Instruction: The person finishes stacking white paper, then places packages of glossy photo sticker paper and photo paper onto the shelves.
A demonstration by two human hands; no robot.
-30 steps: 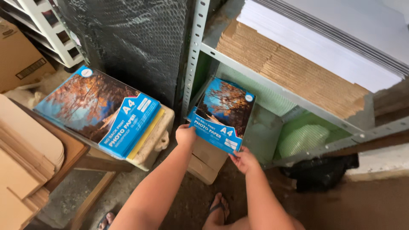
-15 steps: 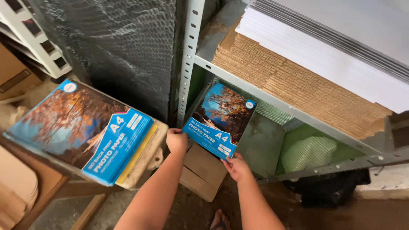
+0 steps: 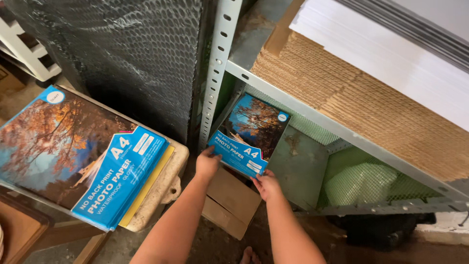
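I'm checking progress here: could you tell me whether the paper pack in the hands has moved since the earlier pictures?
Yes. The paper pack has gone deeper under the metal shelf edge, farther into the lower shelf.

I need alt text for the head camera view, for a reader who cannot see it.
Two bare hands, left hand and right hand, hold a blue pack of photo paper at the lower level of a metal shelf. A larger photo paper pack lies to the left; stacked cardboard sheets fill the shelf above.

a cramped storeroom or stockroom of a print or paper shop. above the hands, a perforated metal shelf rack (image 3: 218, 73) bears stacked corrugated cardboard sheets (image 3: 361, 102) and white boards (image 3: 391, 49). left of the hands lie paper packs (image 3: 83, 151), with a bubble wrap roll (image 3: 132, 54) behind. bare concrete floor (image 3: 220, 247) lies beneath.
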